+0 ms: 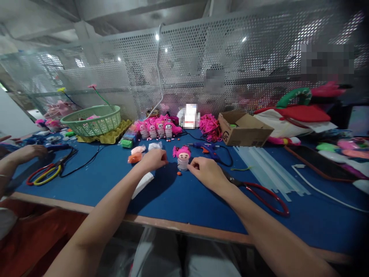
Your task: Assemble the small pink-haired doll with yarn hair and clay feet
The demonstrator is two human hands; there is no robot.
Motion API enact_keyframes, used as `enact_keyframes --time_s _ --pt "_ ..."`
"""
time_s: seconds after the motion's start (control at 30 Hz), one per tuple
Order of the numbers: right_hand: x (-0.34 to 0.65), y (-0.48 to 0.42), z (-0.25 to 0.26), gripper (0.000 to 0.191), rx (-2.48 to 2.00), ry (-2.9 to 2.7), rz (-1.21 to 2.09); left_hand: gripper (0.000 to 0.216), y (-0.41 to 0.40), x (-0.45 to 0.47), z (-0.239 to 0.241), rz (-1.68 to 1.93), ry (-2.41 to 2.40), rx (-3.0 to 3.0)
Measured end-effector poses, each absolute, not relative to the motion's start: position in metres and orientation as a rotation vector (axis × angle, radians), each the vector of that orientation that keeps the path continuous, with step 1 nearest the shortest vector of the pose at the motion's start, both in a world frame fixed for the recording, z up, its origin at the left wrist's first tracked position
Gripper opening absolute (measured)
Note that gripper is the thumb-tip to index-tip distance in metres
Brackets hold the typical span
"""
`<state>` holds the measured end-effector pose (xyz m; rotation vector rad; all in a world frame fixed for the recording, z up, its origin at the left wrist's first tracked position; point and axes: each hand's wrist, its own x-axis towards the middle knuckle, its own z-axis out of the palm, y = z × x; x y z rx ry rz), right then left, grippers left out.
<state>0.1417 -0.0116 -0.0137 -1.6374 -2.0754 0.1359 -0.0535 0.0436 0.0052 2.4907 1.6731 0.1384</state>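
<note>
A small doll point(183, 157) with pink yarn hair, a drawn face and a clear, jar-like body stands upright on the blue mat in front of me. My right hand point(206, 172) is at its right side, thumb and fingertips pinched together against the lower body. To the doll's left, my left hand point(157, 158) is raised slightly, its fingers curled closed; whatever lies between them is hidden. An orange clay ball point(179, 173) lies just before the doll. Beside my left hand are a white packet point(155, 146) and orange clay in a clear wrapper point(135, 158).
Several similar dolls point(157, 130) stand behind, near pink yarn point(210, 127) and a cardboard box point(245, 129). A blue glue gun point(209, 150), red-handled scissors point(268, 196) and pale translucent strips point(268, 169) lie right. Another person's hand point(30, 153) is left, near scissors point(47, 174) and a green basket point(95, 121).
</note>
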Motion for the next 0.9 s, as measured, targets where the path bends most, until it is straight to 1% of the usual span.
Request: enact_keyframes --time_s 0.13,0.27,0.5,0.7,0.9 --pt "0.142 -0.011 -0.014 0.02 -1.64 -2.074 0.148 0.009 0.049 -0.065 0.012 0.225 1.67 2.454" --pt "0.142 -0.01 -0.015 0.019 -1.629 -2.067 0.155 0.014 0.052 -0.072 0.015 0.27 1.649 2.429" --pt "0.142 -0.012 -0.013 0.018 -1.631 -2.068 0.16 0.01 0.045 -0.058 0.007 0.051 1.564 2.407" --pt "0.142 -0.012 -0.012 0.019 -1.63 -2.076 0.147 0.01 0.044 -0.05 0.0 0.002 1.627 2.442" --pt "0.142 -0.011 -0.013 0.019 -1.625 -2.067 0.134 0.008 0.042 -0.054 0.006 -0.022 1.54 2.464"
